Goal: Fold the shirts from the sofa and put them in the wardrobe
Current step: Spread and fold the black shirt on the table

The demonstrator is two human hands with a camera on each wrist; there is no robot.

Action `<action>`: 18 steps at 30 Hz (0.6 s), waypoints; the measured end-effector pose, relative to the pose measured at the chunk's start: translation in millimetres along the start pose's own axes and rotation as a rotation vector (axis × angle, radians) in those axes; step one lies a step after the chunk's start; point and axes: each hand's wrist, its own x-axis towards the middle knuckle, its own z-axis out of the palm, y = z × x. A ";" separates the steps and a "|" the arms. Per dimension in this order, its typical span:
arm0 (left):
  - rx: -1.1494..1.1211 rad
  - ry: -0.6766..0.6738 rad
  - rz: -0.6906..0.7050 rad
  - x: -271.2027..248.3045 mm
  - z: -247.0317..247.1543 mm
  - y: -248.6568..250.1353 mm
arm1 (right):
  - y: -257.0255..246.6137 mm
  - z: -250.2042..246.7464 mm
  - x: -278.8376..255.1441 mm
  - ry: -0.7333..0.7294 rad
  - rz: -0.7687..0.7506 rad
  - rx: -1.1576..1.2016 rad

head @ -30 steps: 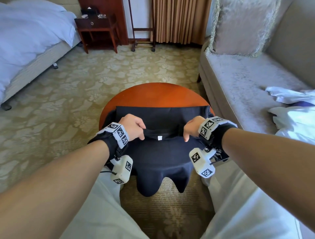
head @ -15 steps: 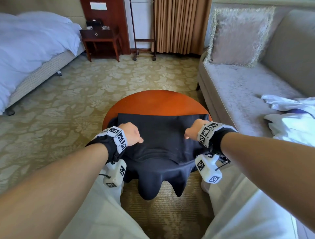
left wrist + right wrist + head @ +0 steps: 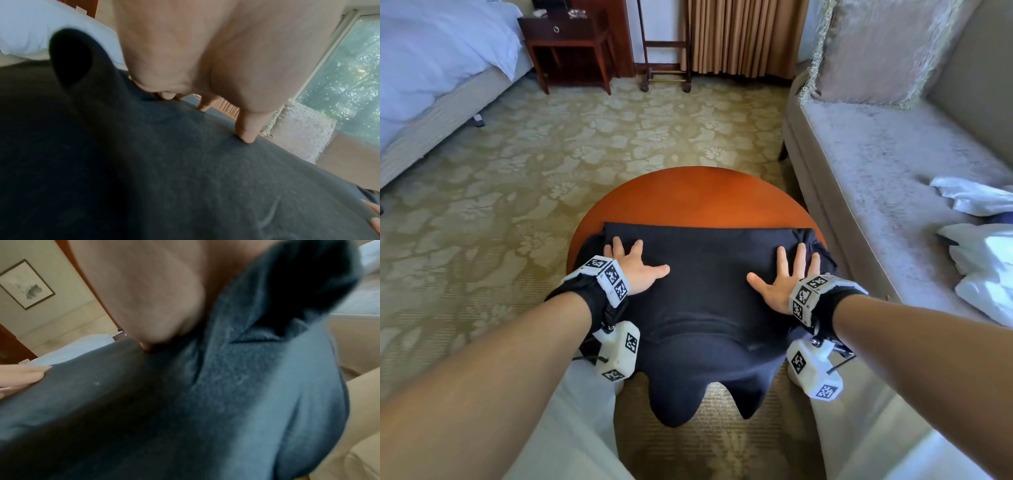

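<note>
A dark navy shirt lies folded on the round wooden table, its near part hanging over the front edge. My left hand lies flat on the shirt's left side with fingers spread. My right hand lies flat on the right side, fingers spread too. In the left wrist view the left hand presses its fingertips into the dark cloth. The right wrist view shows the palm of the right hand on the bunched fabric. White shirts lie crumpled on the sofa at right.
A cushion leans at the sofa's far end. A bed stands at the left, with a dark wooden nightstand beside it and curtains behind. Patterned carpet covers the floor around the table.
Both hands gripped the shirt's near edge and carried it forward over the rest. They have let go and now lie flat with fingers spread on the folded shirt.
</note>
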 end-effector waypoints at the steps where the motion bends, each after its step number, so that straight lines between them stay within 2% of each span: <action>1: 0.004 -0.002 -0.010 5.4 -0.5 0.9 | -1.5 -1.2 6.0 0.006 -0.005 -0.006; 6: -0.058 -0.009 -0.027 33.3 -10.5 -0.2 | -10.7 -17.1 29.5 0.012 -0.025 -0.035; 14: -0.412 0.004 -0.001 60.3 -42.6 4.2 | -25.3 -38.0 64.0 0.008 -0.039 -0.028; 18: -0.450 0.002 -0.008 72.4 -48.3 -0.6 | -31.4 -38.3 72.1 0.041 -0.057 -0.017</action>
